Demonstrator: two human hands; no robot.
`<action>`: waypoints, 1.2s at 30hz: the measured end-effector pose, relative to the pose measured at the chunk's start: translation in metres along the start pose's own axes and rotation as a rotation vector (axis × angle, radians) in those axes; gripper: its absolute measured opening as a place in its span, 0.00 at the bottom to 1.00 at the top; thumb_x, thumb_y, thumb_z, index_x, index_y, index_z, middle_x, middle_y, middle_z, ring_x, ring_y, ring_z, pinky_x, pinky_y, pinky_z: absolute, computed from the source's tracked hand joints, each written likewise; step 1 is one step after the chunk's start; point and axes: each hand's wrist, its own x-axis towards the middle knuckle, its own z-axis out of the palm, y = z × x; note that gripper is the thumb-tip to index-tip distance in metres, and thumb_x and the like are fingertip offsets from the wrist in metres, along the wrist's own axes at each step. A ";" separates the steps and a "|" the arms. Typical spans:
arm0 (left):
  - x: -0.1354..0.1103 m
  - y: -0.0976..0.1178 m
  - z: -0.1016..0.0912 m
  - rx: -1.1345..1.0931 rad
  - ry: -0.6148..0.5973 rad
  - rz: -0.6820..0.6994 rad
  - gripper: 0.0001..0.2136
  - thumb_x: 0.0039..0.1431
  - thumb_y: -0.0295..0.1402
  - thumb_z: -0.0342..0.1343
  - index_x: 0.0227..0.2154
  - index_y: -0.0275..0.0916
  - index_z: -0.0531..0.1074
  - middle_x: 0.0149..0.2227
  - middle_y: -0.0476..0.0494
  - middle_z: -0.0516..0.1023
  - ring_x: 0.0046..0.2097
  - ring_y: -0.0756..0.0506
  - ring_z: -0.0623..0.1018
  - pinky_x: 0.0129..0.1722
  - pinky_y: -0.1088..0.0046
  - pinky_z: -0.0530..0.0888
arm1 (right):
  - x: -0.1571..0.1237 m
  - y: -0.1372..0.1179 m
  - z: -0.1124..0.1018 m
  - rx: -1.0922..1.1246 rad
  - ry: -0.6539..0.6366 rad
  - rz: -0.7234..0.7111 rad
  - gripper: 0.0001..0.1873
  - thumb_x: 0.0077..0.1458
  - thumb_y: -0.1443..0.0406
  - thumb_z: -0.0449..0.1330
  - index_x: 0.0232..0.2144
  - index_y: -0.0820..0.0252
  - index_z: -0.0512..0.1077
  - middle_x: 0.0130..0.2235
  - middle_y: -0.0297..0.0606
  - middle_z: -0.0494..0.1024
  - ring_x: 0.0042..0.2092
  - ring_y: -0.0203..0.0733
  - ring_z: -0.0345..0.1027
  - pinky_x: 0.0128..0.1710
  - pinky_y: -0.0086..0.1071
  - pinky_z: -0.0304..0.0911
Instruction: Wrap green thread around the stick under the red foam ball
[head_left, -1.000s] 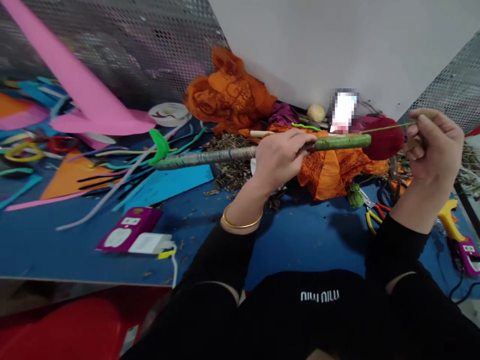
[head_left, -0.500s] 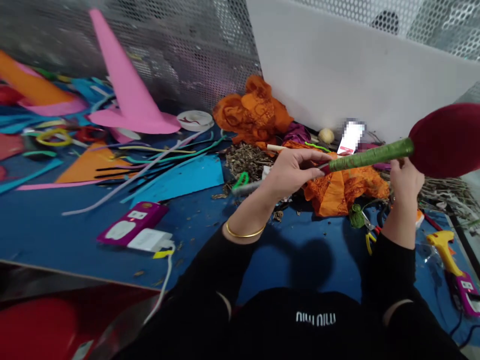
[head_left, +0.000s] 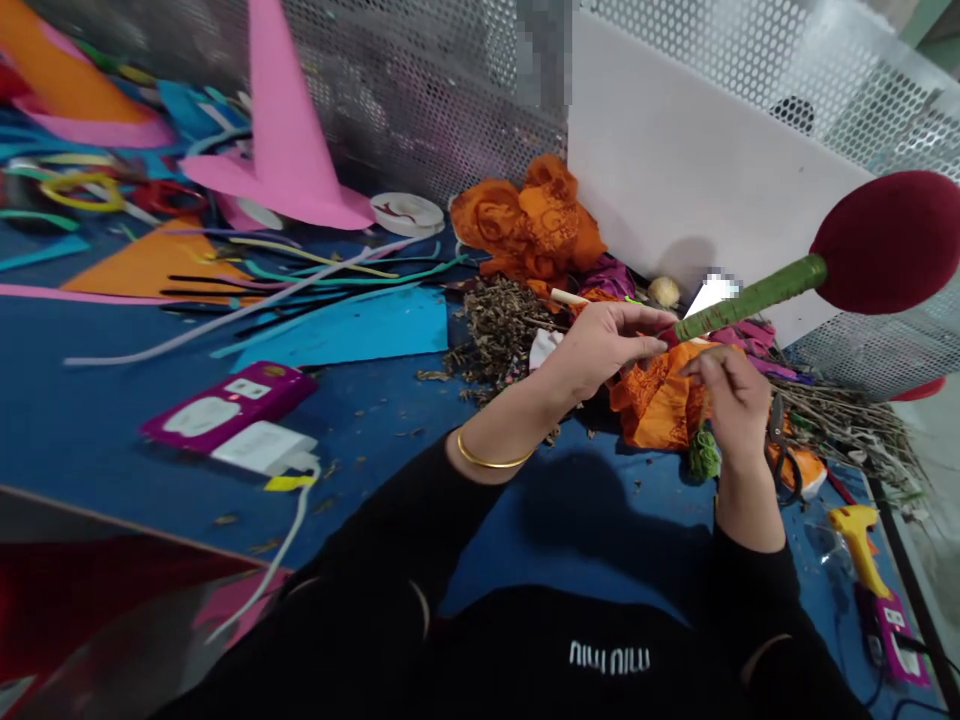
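Note:
A stick with a large dark red padded head (head_left: pixel 892 242) and a green-wrapped handle (head_left: pixel 757 300) slants up to the right above the table. My left hand (head_left: pixel 600 345) pinches the handle's lower red end between thumb and fingers. Just below the handle is my right hand (head_left: pixel 731 395), its thumb and forefinger drawn together and the other fingers curled. Whatever that pinch may hold is too small to make out. Orange cloth (head_left: pixel 652 400) lies beneath both hands. A green ball of yarn (head_left: pixel 703 455) sits beside my right wrist.
A pink paper cone hat (head_left: pixel 289 130), a roll of white tape (head_left: pixel 407 214) and foam strips lie left. Dried plant bits (head_left: pixel 499 325) are heaped behind my left forearm. At right are black-handled scissors (head_left: pixel 784 450) and a yellow glue gun (head_left: pixel 859 545). A purple power bank (head_left: pixel 225 405) lies front left.
My right hand has moved left and down from near the red head toward my left hand. My left hand keeps its pinch. The whole view has shifted and tilted slightly.

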 end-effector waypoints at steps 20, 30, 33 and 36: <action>0.007 -0.029 0.016 0.269 -0.043 0.167 0.14 0.50 0.22 0.63 0.41 0.37 0.85 0.41 0.44 0.87 0.40 0.47 0.83 0.43 0.70 0.79 | -0.006 -0.010 0.026 0.416 0.382 0.102 0.22 0.60 0.52 0.64 0.22 0.56 0.64 0.22 0.27 0.58 0.23 0.31 0.48 0.23 0.29 0.47; 0.006 -0.038 0.019 0.392 0.005 0.253 0.10 0.56 0.31 0.64 0.40 0.36 0.83 0.42 0.42 0.87 0.43 0.45 0.84 0.46 0.71 0.78 | -0.026 -0.020 0.039 0.228 0.366 0.060 0.18 0.66 0.54 0.58 0.26 0.55 0.69 0.26 0.31 0.67 0.27 0.34 0.59 0.30 0.33 0.58; 0.007 -0.039 0.017 0.453 0.027 0.261 0.09 0.55 0.30 0.64 0.39 0.35 0.82 0.40 0.43 0.87 0.41 0.45 0.83 0.43 0.72 0.77 | -0.022 -0.019 0.031 0.240 0.262 0.068 0.18 0.67 0.54 0.58 0.26 0.55 0.69 0.25 0.30 0.67 0.26 0.33 0.59 0.27 0.32 0.58; 0.005 -0.036 0.017 0.535 0.038 0.284 0.08 0.54 0.26 0.62 0.38 0.36 0.81 0.39 0.44 0.87 0.41 0.46 0.83 0.44 0.72 0.76 | -0.012 -0.019 0.013 0.256 0.143 0.002 0.17 0.67 0.57 0.58 0.26 0.55 0.71 0.25 0.30 0.71 0.28 0.35 0.67 0.31 0.32 0.66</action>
